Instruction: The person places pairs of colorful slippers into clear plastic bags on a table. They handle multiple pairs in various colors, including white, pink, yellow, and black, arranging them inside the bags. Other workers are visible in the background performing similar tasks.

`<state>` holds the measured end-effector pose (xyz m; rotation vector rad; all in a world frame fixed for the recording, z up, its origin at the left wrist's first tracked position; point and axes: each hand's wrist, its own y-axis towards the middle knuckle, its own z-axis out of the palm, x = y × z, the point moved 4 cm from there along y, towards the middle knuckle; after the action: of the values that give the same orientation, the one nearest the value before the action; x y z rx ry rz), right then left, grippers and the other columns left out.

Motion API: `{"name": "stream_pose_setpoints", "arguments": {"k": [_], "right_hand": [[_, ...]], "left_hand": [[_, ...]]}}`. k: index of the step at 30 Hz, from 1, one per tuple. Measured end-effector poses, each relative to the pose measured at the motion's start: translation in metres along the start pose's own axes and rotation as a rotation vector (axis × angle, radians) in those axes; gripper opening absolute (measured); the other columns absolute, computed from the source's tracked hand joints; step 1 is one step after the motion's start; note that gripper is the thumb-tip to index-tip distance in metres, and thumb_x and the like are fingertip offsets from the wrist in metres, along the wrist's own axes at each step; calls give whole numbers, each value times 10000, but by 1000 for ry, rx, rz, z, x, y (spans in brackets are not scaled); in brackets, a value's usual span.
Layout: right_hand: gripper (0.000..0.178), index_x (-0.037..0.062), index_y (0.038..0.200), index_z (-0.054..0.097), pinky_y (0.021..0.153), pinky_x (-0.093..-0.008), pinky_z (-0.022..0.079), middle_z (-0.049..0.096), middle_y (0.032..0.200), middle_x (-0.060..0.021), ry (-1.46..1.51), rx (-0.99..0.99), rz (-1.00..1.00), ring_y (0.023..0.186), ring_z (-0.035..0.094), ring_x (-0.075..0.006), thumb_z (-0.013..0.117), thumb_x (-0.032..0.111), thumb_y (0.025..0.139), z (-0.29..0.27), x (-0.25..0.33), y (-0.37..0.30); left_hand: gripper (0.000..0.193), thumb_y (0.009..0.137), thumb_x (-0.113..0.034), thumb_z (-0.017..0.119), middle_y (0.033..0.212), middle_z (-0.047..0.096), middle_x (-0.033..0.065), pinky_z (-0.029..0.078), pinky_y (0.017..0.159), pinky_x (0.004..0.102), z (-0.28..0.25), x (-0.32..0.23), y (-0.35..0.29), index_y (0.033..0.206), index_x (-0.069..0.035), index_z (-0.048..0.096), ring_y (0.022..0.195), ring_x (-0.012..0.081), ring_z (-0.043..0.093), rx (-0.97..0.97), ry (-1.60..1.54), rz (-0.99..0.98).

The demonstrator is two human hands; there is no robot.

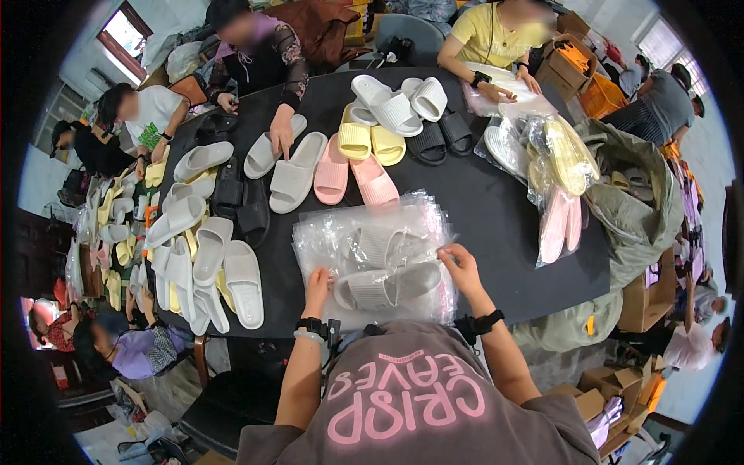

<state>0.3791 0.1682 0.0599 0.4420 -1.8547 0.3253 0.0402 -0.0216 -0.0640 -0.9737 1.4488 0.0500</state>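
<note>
Right hand (463, 267): thumb and forefinger appear to pinch the edge of clear film (419, 246).
Left hand (318, 291): at the opposite edge — I cannot tell remotely whether its fingers grip.
Grey slides (364, 291): paired under film, between both hands.
Plastic bag stack (314, 232): could skid apart, I judge — one tug dragging several slick layers.

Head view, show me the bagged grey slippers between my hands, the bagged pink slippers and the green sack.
Bagged grey slippers (370, 289), head view: nearer one's ribbed strap.
Bagged pink slippers (553, 225), head view: middle of the left one.
Sack (639, 230), head view: outer side, below its opening.
</note>
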Motion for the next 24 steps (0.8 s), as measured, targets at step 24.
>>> {"name": "stream_pose_setpoints", "arguments": {"k": [24], "right_hand": [[607, 48, 1265, 465, 957, -482, 442, 495, 1333, -145, 756, 268, 582, 1129, 548, -312, 362, 558, 952, 15, -13, -26]], "left_hand": [[273, 962, -254, 493, 791, 547, 28, 402, 526, 241, -35, 38, -21, 1101, -20, 492, 622, 91, 483, -175, -113, 94]]}}
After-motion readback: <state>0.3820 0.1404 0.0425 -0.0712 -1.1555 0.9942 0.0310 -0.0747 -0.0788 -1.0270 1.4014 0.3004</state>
